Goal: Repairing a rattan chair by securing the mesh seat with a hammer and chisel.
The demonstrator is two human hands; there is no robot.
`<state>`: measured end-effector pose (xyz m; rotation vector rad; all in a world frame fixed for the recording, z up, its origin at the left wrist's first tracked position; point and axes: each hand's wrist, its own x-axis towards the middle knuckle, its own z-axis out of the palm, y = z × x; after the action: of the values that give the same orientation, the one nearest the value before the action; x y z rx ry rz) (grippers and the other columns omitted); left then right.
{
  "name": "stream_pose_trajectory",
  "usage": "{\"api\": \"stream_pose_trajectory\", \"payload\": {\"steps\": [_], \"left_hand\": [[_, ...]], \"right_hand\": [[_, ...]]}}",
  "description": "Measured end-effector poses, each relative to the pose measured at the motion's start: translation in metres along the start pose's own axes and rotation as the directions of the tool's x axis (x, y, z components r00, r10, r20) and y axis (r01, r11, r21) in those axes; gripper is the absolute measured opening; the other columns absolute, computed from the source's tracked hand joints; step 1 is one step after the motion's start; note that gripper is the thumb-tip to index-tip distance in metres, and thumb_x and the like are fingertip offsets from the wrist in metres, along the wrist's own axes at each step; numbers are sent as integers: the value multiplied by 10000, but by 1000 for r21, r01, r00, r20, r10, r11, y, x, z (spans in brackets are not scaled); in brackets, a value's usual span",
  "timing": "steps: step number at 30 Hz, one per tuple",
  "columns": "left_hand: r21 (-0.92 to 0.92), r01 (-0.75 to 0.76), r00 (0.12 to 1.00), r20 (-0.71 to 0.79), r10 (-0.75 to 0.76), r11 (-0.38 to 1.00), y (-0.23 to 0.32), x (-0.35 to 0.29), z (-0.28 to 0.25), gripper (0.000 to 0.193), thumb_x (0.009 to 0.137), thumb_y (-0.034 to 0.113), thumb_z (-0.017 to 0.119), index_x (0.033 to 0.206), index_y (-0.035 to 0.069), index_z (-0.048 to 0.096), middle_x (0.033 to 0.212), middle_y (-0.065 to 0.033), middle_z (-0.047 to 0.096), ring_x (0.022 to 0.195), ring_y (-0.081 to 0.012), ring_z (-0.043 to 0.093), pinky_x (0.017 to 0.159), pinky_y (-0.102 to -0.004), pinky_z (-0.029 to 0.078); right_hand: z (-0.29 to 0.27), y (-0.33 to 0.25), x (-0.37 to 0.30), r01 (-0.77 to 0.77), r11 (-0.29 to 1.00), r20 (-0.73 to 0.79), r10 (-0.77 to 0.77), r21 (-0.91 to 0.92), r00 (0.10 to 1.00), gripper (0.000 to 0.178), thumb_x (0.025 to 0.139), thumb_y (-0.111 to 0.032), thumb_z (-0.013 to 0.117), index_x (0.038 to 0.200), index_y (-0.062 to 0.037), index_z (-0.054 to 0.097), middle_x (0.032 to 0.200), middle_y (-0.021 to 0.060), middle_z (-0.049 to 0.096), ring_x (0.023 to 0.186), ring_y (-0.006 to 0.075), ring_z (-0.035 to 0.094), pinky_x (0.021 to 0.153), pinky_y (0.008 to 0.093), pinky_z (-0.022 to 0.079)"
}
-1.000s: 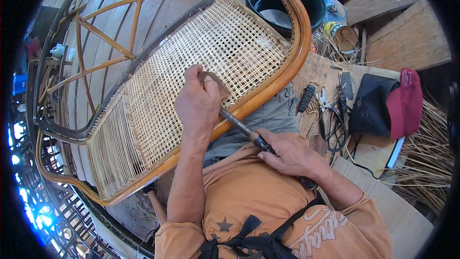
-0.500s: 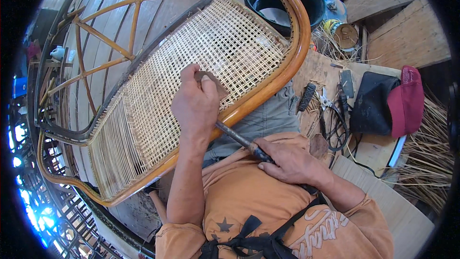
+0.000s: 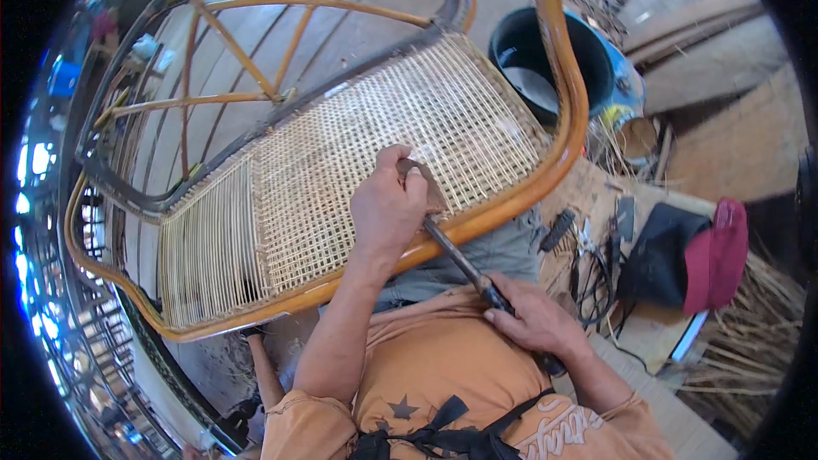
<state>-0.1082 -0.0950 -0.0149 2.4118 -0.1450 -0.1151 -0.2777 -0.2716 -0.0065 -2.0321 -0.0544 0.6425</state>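
A long-handled tool [image 3: 456, 253] lies slantwise over the front rim of a cane-woven chair seat [image 3: 341, 136]. It has a dark rod-like handle and a flat brown, blade-like end. My left hand [image 3: 388, 209] grips the flat end, thumb on top, just above the weave by the rim; I cannot tell whether it touches the cane. Lower right, my right hand [image 3: 532, 315] wraps the handle near my shirt. The seat has open checked weave on the right and close parallel strands at the left. A glossy bent rattan frame [image 3: 511, 200] borders it, resting over my lap.
A dark bucket [image 3: 588, 77] stands behind the chair's right end. To my right are pliers [image 3: 585, 243], a black bag [image 3: 660, 255] with a maroon cap [image 3: 717, 255], and loose cane strands [image 3: 733, 358]. Crossed rattan poles [image 3: 277, 94] belong to the frame at far left.
The whole view has shifted, so chair, bucket and bag sit lower in the picture. Both hands keep their hold on the tool, appearing slightly farther right.
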Motion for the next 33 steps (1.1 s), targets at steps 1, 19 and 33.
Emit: {"api": "stream_pose_trajectory", "payload": {"steps": [1, 19, 33], "left_hand": [[0, 3, 1000, -22, -3, 1000, -6, 6, -5, 297, 825, 196, 517, 1084, 59, 568, 762, -155, 660, 703, -322, 650, 662, -404, 506], [160, -54, 994, -83, 67, 986, -7, 47, 15, 327, 812, 212, 494, 1094, 56, 546, 785, -132, 676, 703, -330, 658, 669, -433, 515], [203, -36, 995, -84, 54, 979, -7, 45, 14, 293, 829, 209, 489, 1084, 74, 538, 718, -127, 658, 634, -327, 644, 618, -431, 507]], "right_hand": [[-2, -3, 2, 17, 1000, 6, -17, -12, 1000, 441, 835, -224, 573, 1198, -16, 433, 885, 234, 570, 897, 421, 559, 778, 436, 440], [-5, -18, 38, -109, 988, 122, 95, 111, 988, 470, 833, -231, 557, 1232, -39, 399, 843, 226, 582, 848, 416, 579, 744, 448, 438], [2, -19, 51, 17, 974, -62, -3, 227, 998, 431, 835, -196, 565, 1198, -1, 440, 839, 189, 558, 782, 344, 563, 726, 388, 450]]}}
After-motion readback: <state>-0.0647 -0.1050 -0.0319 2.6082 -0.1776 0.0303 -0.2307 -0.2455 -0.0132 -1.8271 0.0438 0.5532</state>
